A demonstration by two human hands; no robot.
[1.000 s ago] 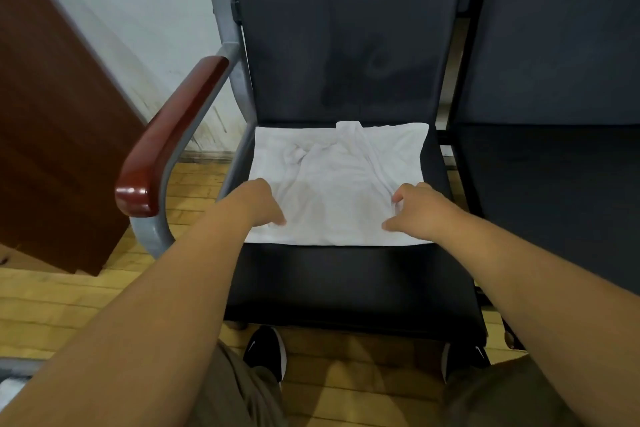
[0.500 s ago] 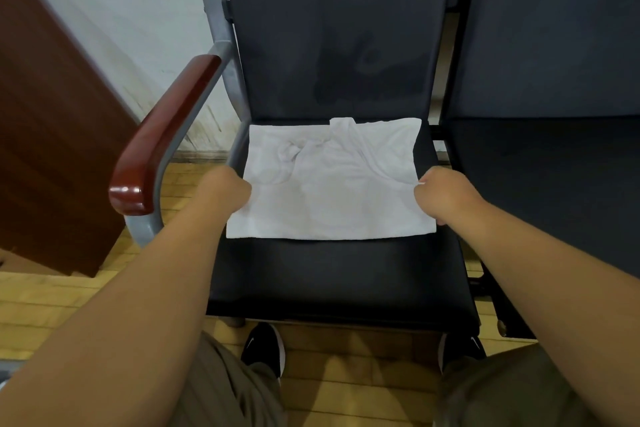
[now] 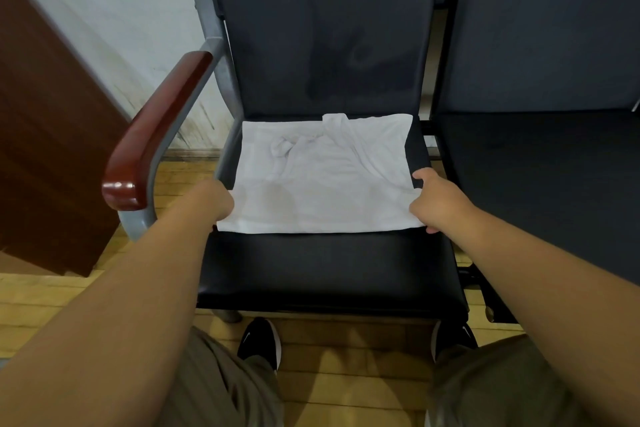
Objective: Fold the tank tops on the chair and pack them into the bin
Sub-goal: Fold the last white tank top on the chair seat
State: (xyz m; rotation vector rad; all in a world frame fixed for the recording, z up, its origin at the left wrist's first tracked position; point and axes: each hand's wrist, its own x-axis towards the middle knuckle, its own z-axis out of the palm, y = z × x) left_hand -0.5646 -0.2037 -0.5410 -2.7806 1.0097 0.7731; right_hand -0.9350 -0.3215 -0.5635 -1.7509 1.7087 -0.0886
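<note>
Two hands hold one white tank top (image 3: 322, 184), one on each side, far apart. The tank top lies flat on the back half of the black chair seat (image 3: 329, 270), with its far edge at the seat back. The left hand (image 3: 216, 199) grips the cloth's left edge near its front corner, fingers tucked under. The right hand (image 3: 440, 199) pinches the right edge near the front corner, thumb on top. A red-brown armrest (image 3: 156, 128) is on the left. Another black chair (image 3: 540, 166) stands just beside on the right.

Dim, soft light; wide-angle bending, blurred edges.
</note>
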